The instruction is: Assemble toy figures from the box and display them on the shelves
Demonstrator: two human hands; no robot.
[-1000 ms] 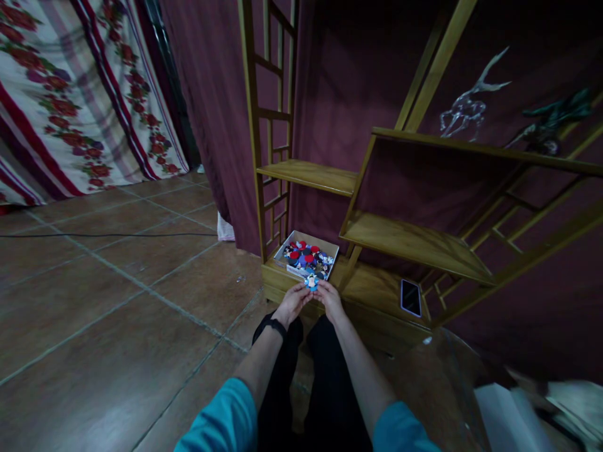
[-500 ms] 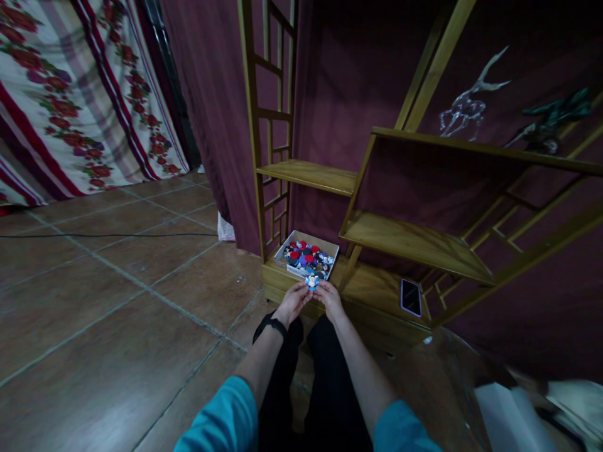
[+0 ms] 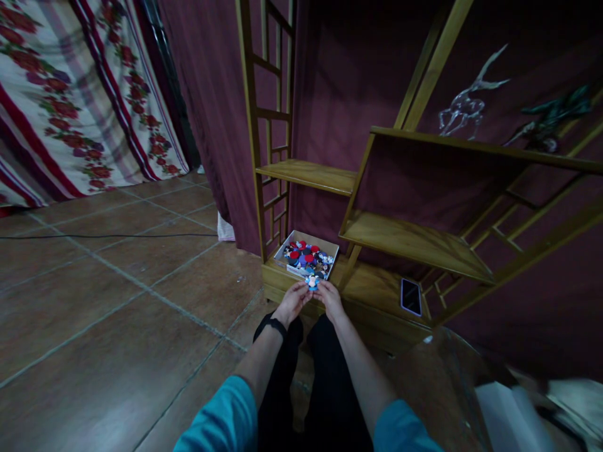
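Between the fingertips of both hands is a small blue and white figurine (image 3: 312, 282), held upright just in front of an open box. My left hand (image 3: 294, 299) pinches its left side and my right hand (image 3: 330, 296) its right side. Right behind the figurine, the white cardboard box (image 3: 333, 252) sits on the low wooden base of a shelf. Several small pieces in red, dark grey, purple and blue (image 3: 304, 256) lie jumbled in it. Their exact kind is too small to make out.
A phone (image 3: 411, 297) lies on the shelf base to the right. Above are wooden shelves (image 3: 414, 242), with a clear glass deer figure (image 3: 464, 110) on the upper one. A floral curtain (image 3: 70, 107) hangs at left, and a black cable (image 3: 117, 235) crosses the tiled floor.
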